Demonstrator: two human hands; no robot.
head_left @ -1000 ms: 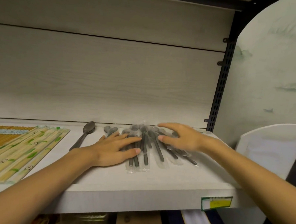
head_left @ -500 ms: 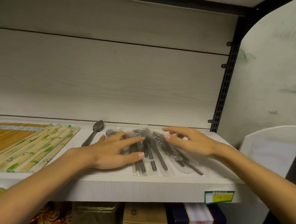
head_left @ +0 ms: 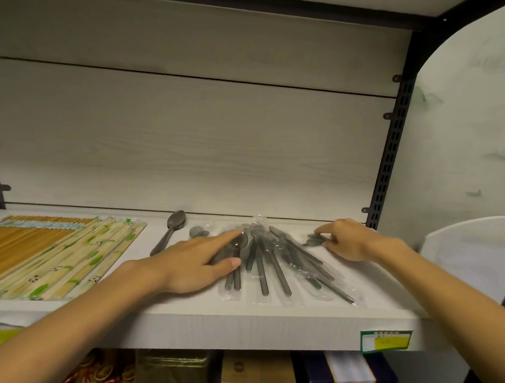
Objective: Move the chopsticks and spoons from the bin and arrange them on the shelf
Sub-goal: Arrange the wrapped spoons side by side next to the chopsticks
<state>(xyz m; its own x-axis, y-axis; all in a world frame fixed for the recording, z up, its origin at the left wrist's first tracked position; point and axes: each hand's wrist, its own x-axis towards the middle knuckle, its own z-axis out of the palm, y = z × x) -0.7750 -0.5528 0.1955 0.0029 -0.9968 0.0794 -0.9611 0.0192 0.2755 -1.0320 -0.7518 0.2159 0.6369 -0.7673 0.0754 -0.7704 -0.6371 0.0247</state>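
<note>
Several grey spoons in clear plastic sleeves (head_left: 273,265) lie fanned out on the white shelf (head_left: 238,322). My left hand (head_left: 195,261) rests flat on the left side of the fan, its forefinger stretched over the spoon bowls. My right hand (head_left: 351,240) sits at the fan's right end, fingers curled and pinching a wrapped spoon bowl (head_left: 313,240). One unwrapped spoon (head_left: 170,231) lies apart to the left. Packs of chopsticks (head_left: 46,250) cover the shelf's left part. The bin is out of view.
A black slotted upright (head_left: 389,157) borders the shelf on the right, with a white curved panel (head_left: 470,255) beyond it. A price label (head_left: 385,340) sticks to the shelf's front edge. Boxes (head_left: 259,373) stand on the level below.
My right hand has slid right, off the middle of the spoon fan to its right end, and its fingers have curled onto a spoon bowl. My left hand stays on the spoons.
</note>
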